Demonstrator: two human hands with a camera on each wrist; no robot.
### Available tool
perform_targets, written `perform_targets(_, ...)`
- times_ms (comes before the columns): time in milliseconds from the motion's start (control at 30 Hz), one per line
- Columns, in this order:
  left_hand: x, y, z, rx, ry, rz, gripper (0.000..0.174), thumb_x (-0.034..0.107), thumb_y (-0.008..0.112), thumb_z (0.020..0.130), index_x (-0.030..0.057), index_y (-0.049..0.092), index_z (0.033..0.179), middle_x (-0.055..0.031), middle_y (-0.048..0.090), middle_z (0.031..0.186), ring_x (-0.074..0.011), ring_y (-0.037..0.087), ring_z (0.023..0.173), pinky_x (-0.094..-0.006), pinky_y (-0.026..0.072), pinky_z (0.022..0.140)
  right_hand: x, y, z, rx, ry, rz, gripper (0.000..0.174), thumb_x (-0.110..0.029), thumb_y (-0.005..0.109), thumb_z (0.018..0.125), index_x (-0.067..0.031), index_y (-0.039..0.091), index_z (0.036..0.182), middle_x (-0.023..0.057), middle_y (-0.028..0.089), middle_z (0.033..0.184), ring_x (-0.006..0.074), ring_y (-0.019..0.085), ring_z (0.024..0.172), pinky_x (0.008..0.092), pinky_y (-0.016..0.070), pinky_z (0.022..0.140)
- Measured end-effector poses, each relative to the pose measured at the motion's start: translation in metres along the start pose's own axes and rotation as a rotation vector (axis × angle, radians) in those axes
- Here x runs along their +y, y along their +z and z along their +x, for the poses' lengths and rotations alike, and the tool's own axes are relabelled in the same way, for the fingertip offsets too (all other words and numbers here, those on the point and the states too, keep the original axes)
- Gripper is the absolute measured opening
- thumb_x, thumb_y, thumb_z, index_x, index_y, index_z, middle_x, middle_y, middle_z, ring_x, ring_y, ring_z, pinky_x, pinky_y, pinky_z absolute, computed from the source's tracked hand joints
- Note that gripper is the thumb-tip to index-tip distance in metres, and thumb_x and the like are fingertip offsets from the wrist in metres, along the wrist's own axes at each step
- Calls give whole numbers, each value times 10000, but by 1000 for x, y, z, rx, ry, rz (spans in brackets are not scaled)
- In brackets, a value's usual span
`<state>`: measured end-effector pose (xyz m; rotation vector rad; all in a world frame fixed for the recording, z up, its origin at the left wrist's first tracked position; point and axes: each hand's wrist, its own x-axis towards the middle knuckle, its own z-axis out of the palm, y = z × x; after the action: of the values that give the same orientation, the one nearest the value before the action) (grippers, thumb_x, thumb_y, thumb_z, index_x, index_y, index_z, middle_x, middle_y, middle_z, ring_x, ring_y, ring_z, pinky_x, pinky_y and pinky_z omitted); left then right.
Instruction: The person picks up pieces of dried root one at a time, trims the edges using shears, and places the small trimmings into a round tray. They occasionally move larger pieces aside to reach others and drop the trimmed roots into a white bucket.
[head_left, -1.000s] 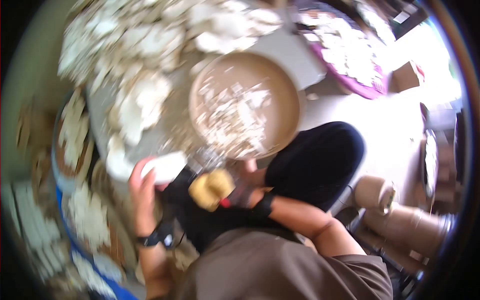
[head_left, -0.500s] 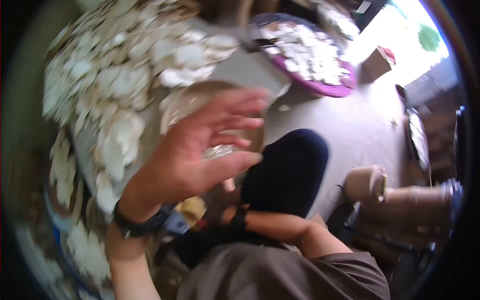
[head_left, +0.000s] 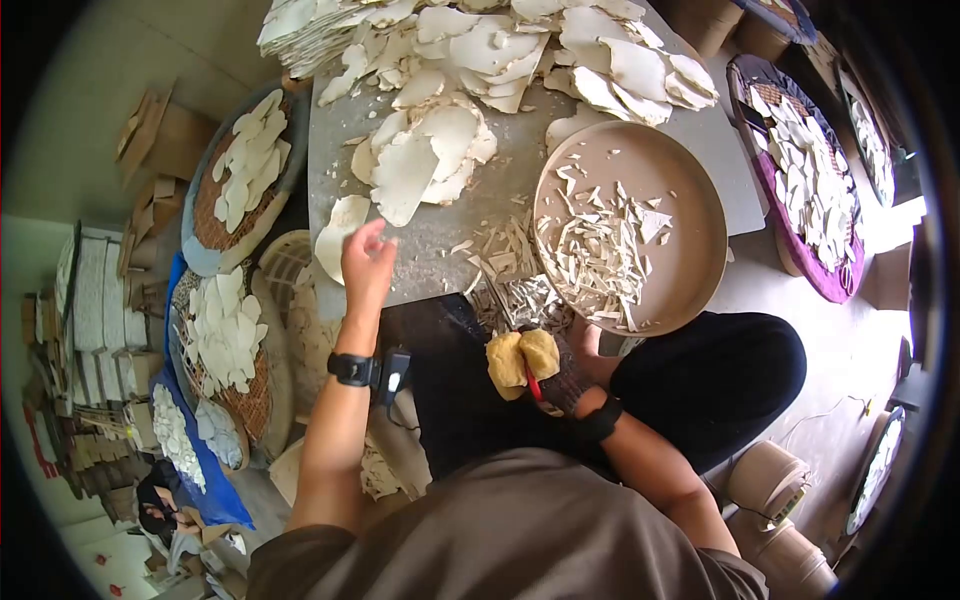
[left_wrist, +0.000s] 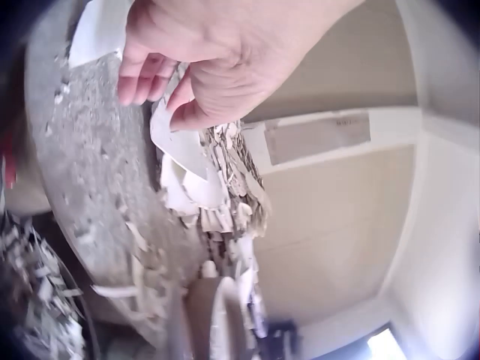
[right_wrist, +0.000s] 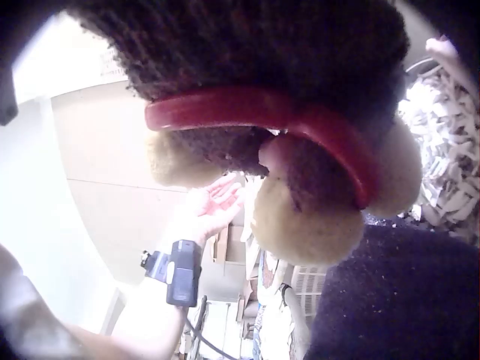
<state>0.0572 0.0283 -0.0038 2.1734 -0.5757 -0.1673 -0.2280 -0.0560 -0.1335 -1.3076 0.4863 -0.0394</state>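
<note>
My left hand (head_left: 368, 265) is over the table's near left corner beside a flat white piece (head_left: 340, 240), fingers loosely bent. In the left wrist view, the hand (left_wrist: 210, 60) has nothing visible between thumb and fingers; more white pieces (left_wrist: 184, 150) show beyond it. My gloved right hand (head_left: 568, 385) grips red-handled scissors (head_left: 532, 383), their blades pointing at a heap of cut strips (head_left: 535, 300). Yellow padding (head_left: 507, 362) surrounds the fingers. The right wrist view shows the glove (right_wrist: 262, 52) around the red handles (right_wrist: 225, 109).
A round tan tray (head_left: 700, 250) of white strips sits at the table's right edge. Stacked flat pieces (head_left: 490, 50) cover the table's far side. Round trays of white pieces stand at left (head_left: 245, 165) and right (head_left: 810, 190). A knee (head_left: 740, 350) is beneath the tan tray.
The left hand, with a white piece a second ago, rose empty in front of the tan tray and is now down at the table's left corner. The head view has shifted; the right hand still grips the scissors.
</note>
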Motion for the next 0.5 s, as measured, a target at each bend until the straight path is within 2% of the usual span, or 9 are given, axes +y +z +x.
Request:
perform_targets(100, 17, 7, 23, 37, 79, 23, 436, 171, 662, 761, -52, 544, 1116, -168, 534, 1143, -252, 507, 1077, -354, 435, 845, 2, -5, -1, -15, 64, 155, 267, -233, 524, 921, -36, 537, 1100, 87, 598, 1049, 166, 582, 957, 281, 465, 829)
perform_targets(167, 20, 12, 49, 86, 90, 198, 547, 253, 693, 736, -51, 514, 1153, -207, 498, 1191, -308, 474, 1113, -402, 406, 893, 0, -9, -2, -32, 110, 255, 283, -240, 531, 917, -33, 534, 1111, 91, 598, 1052, 164, 581, 962, 282, 465, 829)
perform_targets(233, 16, 20, 65, 130, 141, 347, 663, 330, 719, 705, -51, 477, 1190, -242, 464, 1226, -356, 445, 1138, -441, 375, 936, -42, -13, -9, -55, 149, 81, 336, -284, 488, 930, -33, 518, 1150, 110, 586, 1090, 184, 573, 999, 299, 458, 861)
perform_targets(300, 12, 35, 72, 168, 242, 465, 784, 402, 742, 667, -52, 433, 1226, -271, 432, 1250, -396, 419, 1153, -470, 342, 973, -55, -17, -12, -84, 130, 15, 398, -336, 428, 940, -30, 500, 1185, 130, 568, 1132, 206, 560, 1041, 317, 445, 899)
perform_targets(333, 10, 41, 77, 117, 269, 472, 817, 412, 746, 658, -55, 413, 1240, -281, 427, 1250, -406, 410, 1162, -468, 339, 981, -49, -21, -13, -103, 94, 37, 436, -366, 389, 944, -28, 491, 1200, 140, 556, 1155, 217, 551, 1064, 326, 436, 920)
perform_targets(400, 24, 46, 79, 11, 318, 489, 884, 433, 755, 641, -60, 372, 1267, -300, 418, 1252, -425, 392, 1180, -463, 332, 997, -43, -20, -14, -116, 137, 250, 499, -411, 319, 947, -25, 479, 1220, 156, 536, 1191, 236, 532, 1103, 341, 413, 960)
perform_targets(433, 34, 45, 80, -107, 223, 487, 856, 379, 739, 670, -38, 339, 1301, -315, 377, 1294, -433, 357, 1219, -448, 333, 1005, -42, -18, -14, -110, 216, 439, 525, -427, 286, 946, -24, 476, 1224, 160, 527, 1204, 243, 522, 1119, 346, 399, 979)
perform_targets(500, 30, 44, 82, -103, 229, 529, 737, 311, 700, 716, -22, 375, 1287, -293, 410, 1279, -410, 401, 1192, -433, 357, 985, -42, -20, -11, -79, 335, 719, 554, -444, 253, 945, -22, 474, 1228, 162, 519, 1218, 249, 509, 1139, 352, 384, 999)
